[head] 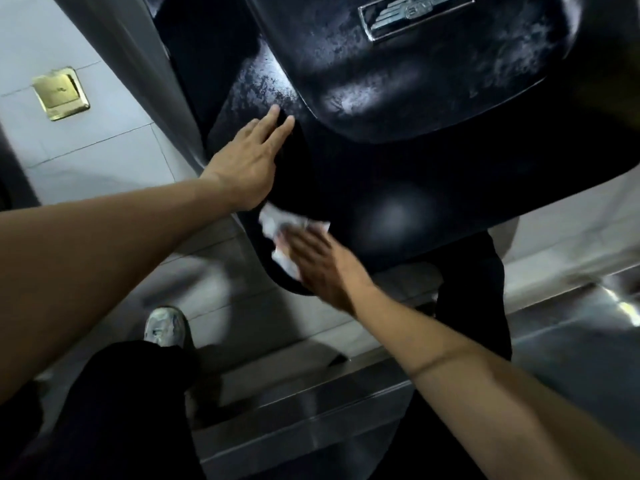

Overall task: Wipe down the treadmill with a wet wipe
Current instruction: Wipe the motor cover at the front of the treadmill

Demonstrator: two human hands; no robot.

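I look down on the black housing of the treadmill [408, 109], a glossy moulded cover with a silver winged badge [415, 13] near its top edge. Much of the cover's upper surface carries streaky, patchy marks that catch the light

My left hand [247, 161] lies flat against the left side of the housing, palm down, fingers stretched out and close together, their tips reaching toward the seam where the raised centre panel meets the side panel. It grips nothing; it only rests on the plastic

My right hand [322, 268] is lower down, at the near rim of the cover. It presses a crumpled white wet wipe [277, 230] against the curved black edge, fingers extended over the wipe rather than pinching it. The wipe sticks out above and to the left of my fingers, just beside the heel of my left hand. The right hand and wipe are blurred, so I cannot tell exactly how the fingers hold it

Below the housing I see my dark trousers [131, 410] and 1 pale sneaker [164, 327] on light floor tiles [104, 143]. A brass floor plate [60, 93] sits in the tiles, well apart on the left. A metallic side rail [311, 420] runs across the lower part of the view
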